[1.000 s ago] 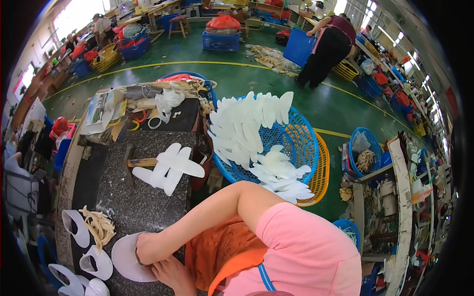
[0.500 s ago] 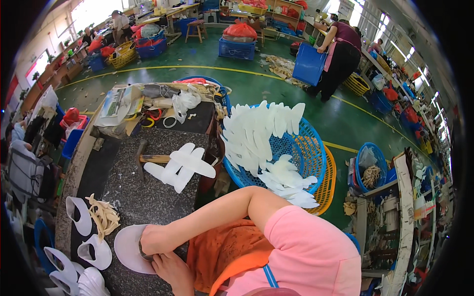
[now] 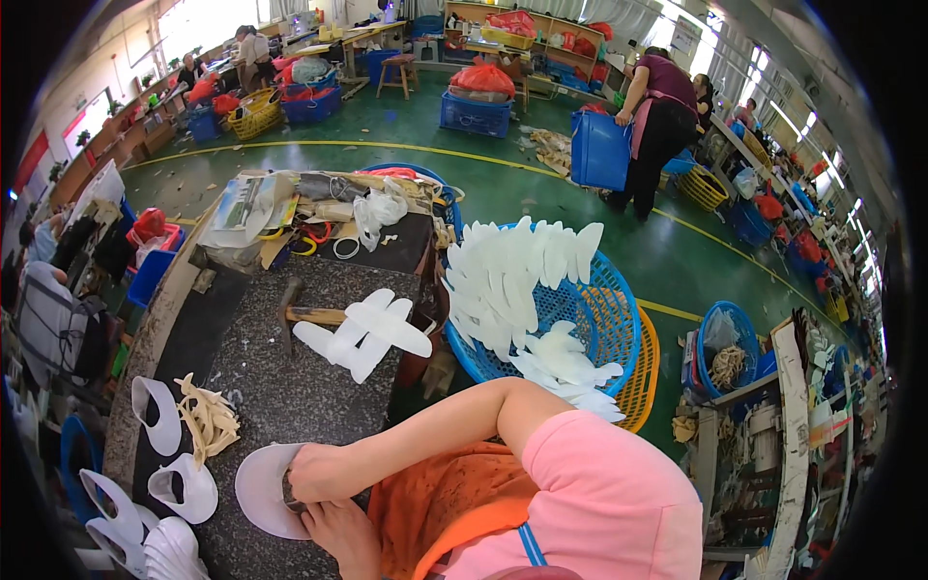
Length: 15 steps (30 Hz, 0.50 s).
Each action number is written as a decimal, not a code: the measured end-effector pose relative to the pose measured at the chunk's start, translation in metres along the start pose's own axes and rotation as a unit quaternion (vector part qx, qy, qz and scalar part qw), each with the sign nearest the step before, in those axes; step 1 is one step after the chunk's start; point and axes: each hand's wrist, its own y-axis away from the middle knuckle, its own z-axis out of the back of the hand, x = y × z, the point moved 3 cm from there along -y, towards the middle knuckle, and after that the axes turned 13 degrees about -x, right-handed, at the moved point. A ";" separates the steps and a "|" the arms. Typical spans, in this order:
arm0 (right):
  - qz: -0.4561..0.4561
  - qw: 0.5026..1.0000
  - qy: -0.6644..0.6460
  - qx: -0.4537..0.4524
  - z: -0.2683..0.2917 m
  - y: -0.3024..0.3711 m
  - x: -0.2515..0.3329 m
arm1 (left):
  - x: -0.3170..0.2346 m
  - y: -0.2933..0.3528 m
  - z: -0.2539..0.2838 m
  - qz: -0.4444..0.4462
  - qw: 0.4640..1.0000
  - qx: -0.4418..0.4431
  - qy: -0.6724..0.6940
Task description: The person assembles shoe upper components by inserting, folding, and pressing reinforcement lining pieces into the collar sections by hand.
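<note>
A white shoe upper (image 3: 263, 491) with a rounded toe lies at the bench's near edge. My right hand (image 3: 317, 474) reaches across from the right, its fingers tucked into the opening and closed on the rim. Just below, my left hand (image 3: 343, 534) grips the same upper's edge, its fingertips partly hidden. More white uppers (image 3: 184, 488) stand at the left beside a heap of beige strips (image 3: 211, 420). Farther up the bench, several white insoles (image 3: 387, 324) lie crossed over the wooden handle of a hammer (image 3: 290, 314).
Right of the bench, a blue basket (image 3: 619, 319) holds many white insoles, with a yellow basket (image 3: 650, 377) under it. Scissors (image 3: 305, 246), tape and plastic bags crowd the bench's far end. Across the green floor, a person (image 3: 657, 116) bends over a blue crate (image 3: 599, 152).
The whole view has shifted slightly, moving the bench a little down and right in the picture. Both hands stay on the shoe upper. The far person and blue crate have shifted slightly.
</note>
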 end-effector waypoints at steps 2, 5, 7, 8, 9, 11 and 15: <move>0.007 1.000 -0.012 0.000 -0.001 0.001 -0.005 | 0.000 -0.001 0.002 0.008 1.000 0.010 -0.019; 0.004 0.999 -0.036 -0.030 -0.001 0.000 -0.009 | 0.003 -0.002 0.003 0.022 0.999 0.017 -0.017; 0.015 0.999 -0.021 -0.022 -0.001 -0.001 -0.010 | 0.002 -0.002 0.003 0.024 0.999 0.017 -0.017; 0.015 0.999 -0.020 -0.023 -0.001 -0.001 -0.011 | 0.002 -0.002 0.003 0.026 0.999 0.017 -0.018; 0.014 0.999 -0.022 -0.026 -0.001 0.000 -0.012 | 0.004 -0.001 0.002 0.024 0.999 0.017 -0.017; 0.011 0.999 -0.022 -0.030 -0.002 0.002 -0.014 | 0.007 -0.001 0.000 0.015 1.000 -0.009 0.009; -0.007 0.999 -0.015 -0.046 -0.006 -0.005 -0.008 | 0.014 0.004 0.007 0.060 0.998 0.018 0.017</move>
